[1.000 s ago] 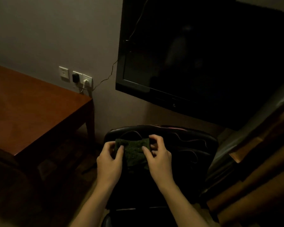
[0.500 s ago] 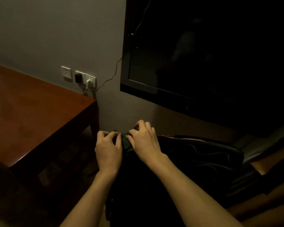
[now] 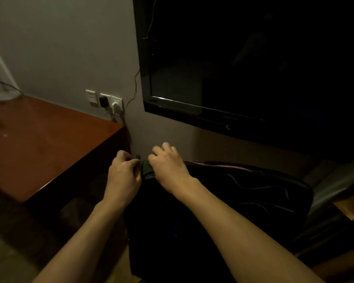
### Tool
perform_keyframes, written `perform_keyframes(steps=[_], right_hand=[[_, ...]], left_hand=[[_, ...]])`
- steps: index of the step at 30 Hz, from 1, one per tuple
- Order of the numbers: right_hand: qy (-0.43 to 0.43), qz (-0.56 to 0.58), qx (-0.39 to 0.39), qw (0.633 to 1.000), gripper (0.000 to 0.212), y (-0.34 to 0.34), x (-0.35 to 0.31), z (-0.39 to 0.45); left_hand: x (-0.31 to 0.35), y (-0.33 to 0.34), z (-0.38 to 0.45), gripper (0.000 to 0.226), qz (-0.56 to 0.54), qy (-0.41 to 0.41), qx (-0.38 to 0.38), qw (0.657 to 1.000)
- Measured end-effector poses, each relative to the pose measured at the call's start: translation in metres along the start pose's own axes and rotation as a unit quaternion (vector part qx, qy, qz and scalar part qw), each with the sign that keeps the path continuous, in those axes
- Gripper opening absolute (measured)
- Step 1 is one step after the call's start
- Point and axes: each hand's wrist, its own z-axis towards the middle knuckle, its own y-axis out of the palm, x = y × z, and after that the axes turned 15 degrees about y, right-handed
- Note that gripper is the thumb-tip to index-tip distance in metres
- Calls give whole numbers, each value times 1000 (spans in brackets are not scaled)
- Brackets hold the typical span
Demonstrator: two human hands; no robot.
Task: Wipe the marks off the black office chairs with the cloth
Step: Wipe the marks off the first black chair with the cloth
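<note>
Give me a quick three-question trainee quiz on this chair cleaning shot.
1. True or false: both hands hold the cloth.
2. Where is the cloth? A) on the desk B) at the chair's top left corner C) on the floor
3. Fill in: on the wall above the chair hangs a dark ___.

Key: 1 true: left hand and right hand both pinch it. 2 B. 3 screen.

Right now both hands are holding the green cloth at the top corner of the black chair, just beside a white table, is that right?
Not quite: the table is reddish-brown wood, not white, as the head view shows. The rest holds: the left hand and the right hand both hold the green cloth at the top corner of the black chair, beside that table.
</note>
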Motion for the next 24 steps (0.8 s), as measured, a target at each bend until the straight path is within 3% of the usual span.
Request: perform_keyframes(steps=[10, 18, 24], right_hand=[[95, 51, 50, 993, 16, 8, 100, -23], [101, 56, 60, 991, 19, 5, 99, -22], [137, 42, 75, 987, 16, -3, 142, -50]], left_hand=[[71, 43, 51, 17, 12, 95, -19, 995], [63, 40, 61, 11, 51, 144, -49, 987], [111, 61, 71, 13, 23, 175, -67, 982]])
